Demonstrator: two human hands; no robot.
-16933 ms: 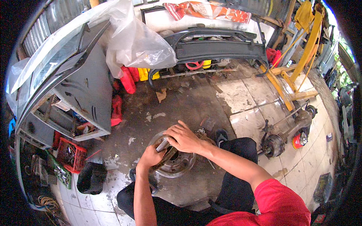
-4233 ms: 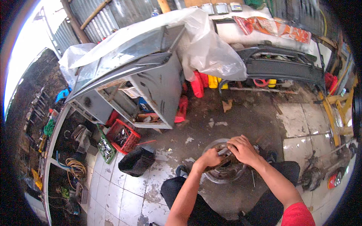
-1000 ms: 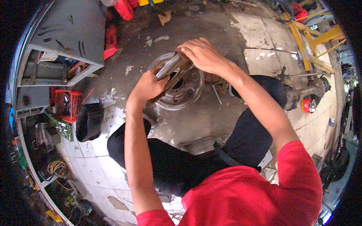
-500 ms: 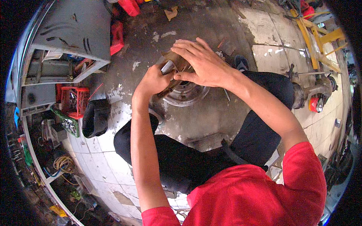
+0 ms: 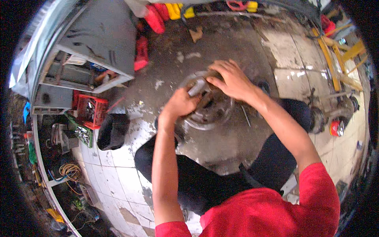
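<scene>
My left hand [image 5: 181, 102] is closed around a grey curved metal piece [image 5: 198, 87], whose smooth end sticks up past the thumb. Just beyond it, my right hand [image 5: 233, 82] bends its fingers and thumb over a brown sheet-like piece [image 5: 212, 75] against the metal; the fingers partly cover it, so its kind is unclear. Below both hands a round metal wheel hub [image 5: 203, 125] lies flat on the dark floor between my legs. Its middle is partly hidden by my left hand.
A thin metal rod [image 5: 246, 115] lies right of the hub. At left stand a grey cabinet [image 5: 98, 35], a red crate [image 5: 91, 110] and a green tray [image 5: 81, 131] of small parts. To the right are a red can [image 5: 336, 128] and a yellow frame [image 5: 329, 59].
The view has shifted, so the scene sits lower and farther right. My right hand has drawn its fingers in over the brown piece, and more of the hub shows.
</scene>
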